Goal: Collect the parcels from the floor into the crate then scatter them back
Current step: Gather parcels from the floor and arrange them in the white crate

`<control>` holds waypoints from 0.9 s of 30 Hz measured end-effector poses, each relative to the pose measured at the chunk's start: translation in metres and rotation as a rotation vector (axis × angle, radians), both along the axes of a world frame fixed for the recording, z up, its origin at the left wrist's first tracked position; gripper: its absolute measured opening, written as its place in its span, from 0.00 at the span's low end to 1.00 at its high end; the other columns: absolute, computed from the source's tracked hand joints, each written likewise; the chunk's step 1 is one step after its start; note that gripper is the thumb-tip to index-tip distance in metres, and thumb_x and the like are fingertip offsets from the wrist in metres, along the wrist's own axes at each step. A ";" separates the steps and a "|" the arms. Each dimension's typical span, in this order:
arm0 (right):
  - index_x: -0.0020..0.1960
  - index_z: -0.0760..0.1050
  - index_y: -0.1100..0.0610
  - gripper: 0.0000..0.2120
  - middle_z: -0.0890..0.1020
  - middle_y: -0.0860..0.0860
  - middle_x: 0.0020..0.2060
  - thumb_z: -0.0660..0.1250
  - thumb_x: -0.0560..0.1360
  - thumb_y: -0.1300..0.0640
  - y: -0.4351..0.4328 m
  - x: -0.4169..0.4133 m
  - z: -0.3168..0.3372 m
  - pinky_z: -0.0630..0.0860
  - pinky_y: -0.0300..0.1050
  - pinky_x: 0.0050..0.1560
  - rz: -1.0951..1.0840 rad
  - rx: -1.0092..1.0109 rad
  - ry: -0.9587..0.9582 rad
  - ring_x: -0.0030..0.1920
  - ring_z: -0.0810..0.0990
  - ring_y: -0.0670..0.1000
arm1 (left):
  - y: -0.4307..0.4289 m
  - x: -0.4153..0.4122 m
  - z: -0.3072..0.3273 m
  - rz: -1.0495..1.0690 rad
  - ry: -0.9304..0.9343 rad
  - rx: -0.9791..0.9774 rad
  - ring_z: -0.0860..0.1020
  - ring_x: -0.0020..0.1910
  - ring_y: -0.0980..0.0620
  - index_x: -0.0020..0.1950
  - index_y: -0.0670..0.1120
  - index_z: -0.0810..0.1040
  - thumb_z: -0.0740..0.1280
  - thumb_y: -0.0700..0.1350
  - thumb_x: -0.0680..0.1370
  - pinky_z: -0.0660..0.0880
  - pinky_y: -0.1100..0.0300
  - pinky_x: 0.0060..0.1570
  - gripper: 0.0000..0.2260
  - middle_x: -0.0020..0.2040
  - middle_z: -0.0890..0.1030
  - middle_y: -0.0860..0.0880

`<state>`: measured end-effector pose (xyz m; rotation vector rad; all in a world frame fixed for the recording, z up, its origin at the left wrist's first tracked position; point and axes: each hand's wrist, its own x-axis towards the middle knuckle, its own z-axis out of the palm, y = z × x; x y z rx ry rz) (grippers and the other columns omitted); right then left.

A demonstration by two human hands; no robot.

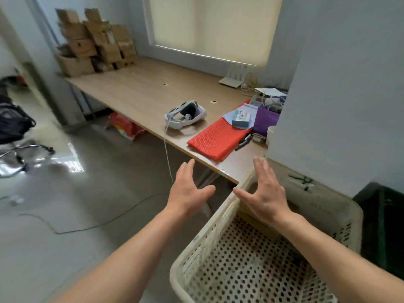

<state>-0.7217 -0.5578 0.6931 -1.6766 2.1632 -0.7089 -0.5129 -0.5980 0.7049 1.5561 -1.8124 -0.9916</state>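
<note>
Head view, single frame.

- Left hand (188, 189): fingers straight and spread, thumb out, holding nothing. It hangs over bare floor just off the table (142, 90) corner.
- Right hand (265, 193): same flat, spread pose, also empty, above the far end of the crate (209, 232).
- The palms are turned partly toward each other with a gap between them. This reads as the ready pose for taking something broad from both sides, or for having just let go of it; I cannot tell which.
- The crate is pale perforated plastic. It sits on the floor at the person's right, tucked against the table corner and the wall, presumably so that it is within arm's reach.
- Parcels: none plainly visible on the floor in view. A tan patch (251, 224) in the crate's far end, under the right wrist, may be one, but it is too hidden to say. The near part of the crate floor looks bare.
- Cardboard boxes (94, 42) are stacked at the table's far end, well apart from the hands.
- Also on the table are a headset (185, 114) and a red mesh sheet (216, 138). A cable (98, 224) trails across the floor — a possible snag.

Judgement: the hands are between grasps, and the stage of the task is unclear.
</note>
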 end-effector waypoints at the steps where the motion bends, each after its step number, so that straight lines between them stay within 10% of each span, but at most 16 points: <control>1: 0.84 0.43 0.42 0.51 0.49 0.52 0.85 0.72 0.74 0.35 -0.001 0.016 0.005 0.54 0.68 0.78 0.021 -0.014 0.003 0.84 0.47 0.54 | 0.004 0.017 0.004 0.014 0.004 -0.015 0.50 0.81 0.54 0.83 0.48 0.54 0.73 0.49 0.74 0.52 0.59 0.76 0.42 0.83 0.53 0.47; 27: 0.84 0.42 0.41 0.52 0.49 0.52 0.85 0.74 0.74 0.38 0.036 0.448 0.051 0.60 0.66 0.77 0.802 -0.114 -0.018 0.84 0.50 0.54 | 0.222 0.443 0.039 0.818 -0.096 -0.093 0.55 0.80 0.53 0.81 0.46 0.57 0.74 0.50 0.75 0.56 0.60 0.75 0.40 0.82 0.56 0.48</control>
